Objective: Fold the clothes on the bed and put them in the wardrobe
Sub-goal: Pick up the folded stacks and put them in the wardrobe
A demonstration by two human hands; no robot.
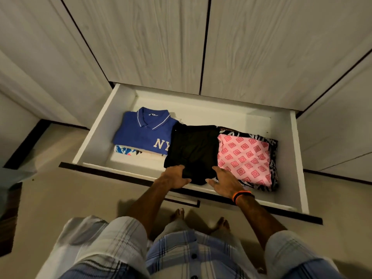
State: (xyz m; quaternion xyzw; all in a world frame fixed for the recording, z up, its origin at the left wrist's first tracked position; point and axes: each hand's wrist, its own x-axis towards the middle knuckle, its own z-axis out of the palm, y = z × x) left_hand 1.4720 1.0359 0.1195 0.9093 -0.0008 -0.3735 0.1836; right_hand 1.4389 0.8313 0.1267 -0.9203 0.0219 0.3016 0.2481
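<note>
The left hand [174, 178] has its fingers curled over the near left corner of the folded black garment [192, 152], gripping the cloth edge; the right hand [223, 181] lies flatter at the near right corner, fingers fairly straight and spread, touching the fabric, though whether the thumb pinches underneath I cannot tell. A band sits on the right wrist. The black garment lies in the middle of the open drawer [96, 125], its near edge overhanging toward the drawer front at 6 o'clock. Its long axis seems to run from 6 to 12 o'clock, front to back of the drawer; which end is the neck is not visible. At its 9 o'clock sits a folded blue polo shirt [141, 133], collar pointing to 12 o'clock, on top of a floral piece; at its 3 o'clock a pink patterned cloth [243, 158] rests on a dark printed one. The step in hand looks like settling the black piece between the two stacks. Next, I judge, both hands should let go, withdraw and close the drawer.
</note>
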